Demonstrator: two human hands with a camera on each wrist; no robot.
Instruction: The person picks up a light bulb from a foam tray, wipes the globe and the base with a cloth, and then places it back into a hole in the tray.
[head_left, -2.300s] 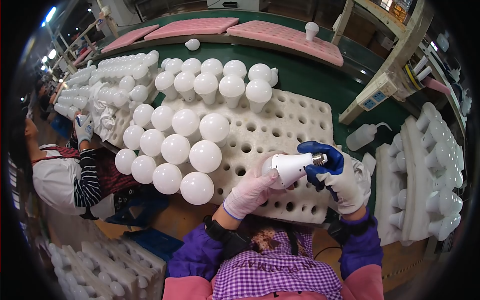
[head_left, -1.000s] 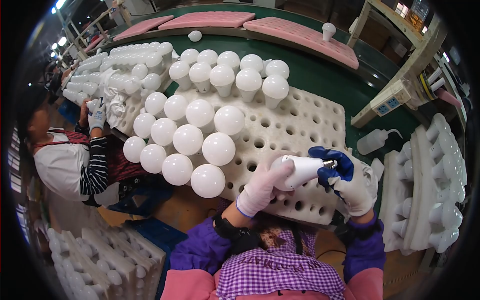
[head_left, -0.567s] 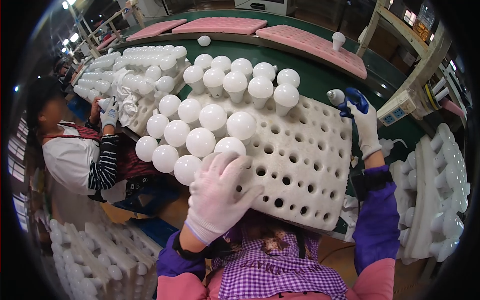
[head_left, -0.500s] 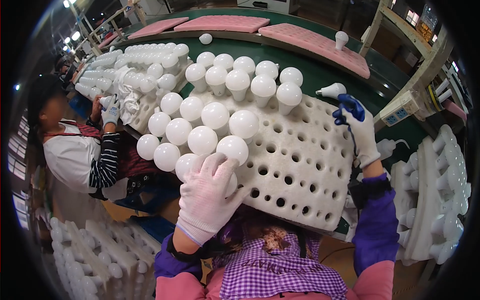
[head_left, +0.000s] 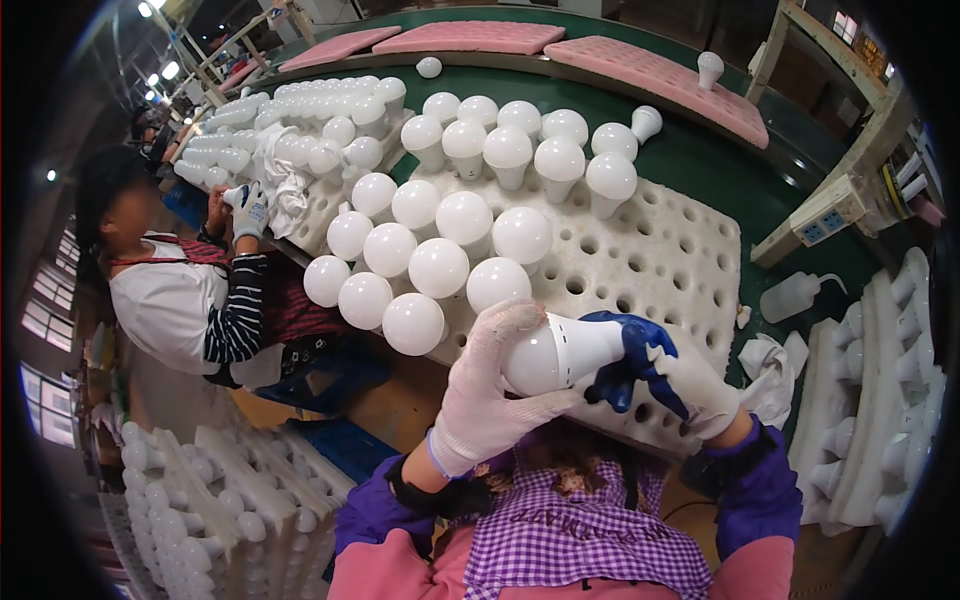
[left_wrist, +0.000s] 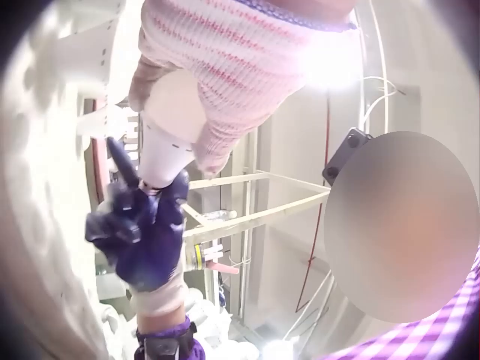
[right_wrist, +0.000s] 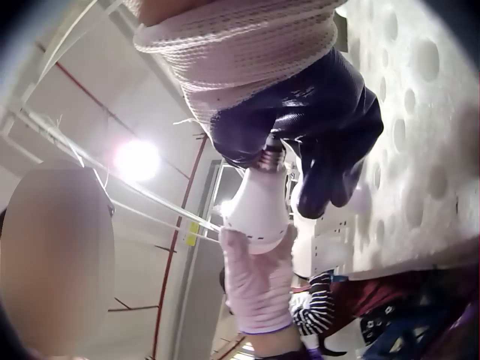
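Note:
A large white bulb [head_left: 560, 352] is held in both gloved hands over the near edge of the holed foam board [head_left: 690, 235]. My left hand [head_left: 495, 390], in a pale glove, grips its round dome. At the other end, the blue-coated fingers of my right hand [head_left: 670, 375] pinch the metal screw base, which shows between thumb and fingers in the right wrist view, above the bulb's white body [right_wrist: 259, 202]. Several bulbs [head_left: 438, 267] stand dome up in the board to the left, with another group [head_left: 560, 160] along its far edge.
A lone bulb [head_left: 646, 122] lies behind the board on the green surface. Pink trays [head_left: 655, 85] line the back. A squeeze bottle [head_left: 790, 296], a cloth [head_left: 768, 378] and racks of bulbs [head_left: 850, 400] are at the right. Another person [head_left: 180, 300] works at the left.
My right hand has come back from the far right edge, where it let go of a bulb. My left hand has lifted a bulb from the near row, and both hands now hold it.

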